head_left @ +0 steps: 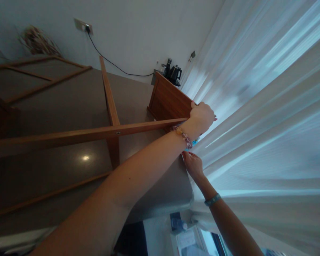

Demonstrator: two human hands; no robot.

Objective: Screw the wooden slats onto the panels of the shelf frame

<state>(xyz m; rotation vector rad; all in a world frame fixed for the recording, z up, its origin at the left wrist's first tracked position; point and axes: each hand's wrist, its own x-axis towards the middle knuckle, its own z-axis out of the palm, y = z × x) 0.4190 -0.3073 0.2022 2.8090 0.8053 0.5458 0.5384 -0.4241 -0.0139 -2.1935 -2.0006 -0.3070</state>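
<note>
The view is tilted hard to one side. My left hand, with a beaded bracelet on the wrist, is closed in a fist around the far end of a long wooden rail, where it meets a brown wooden cabinet. My right hand, a teal band on its wrist, reaches up just below the left wrist, at the edge of the grey panel. Its fingers are pressed together near a small teal thing, and their tips are partly hidden by my left arm.
White sheer curtains fill the right side, close to both hands. A kettle and dark items stand on the cabinet. A black cable runs from a wall socket. More wooden rails cross the grey panel. Papers show at the bottom.
</note>
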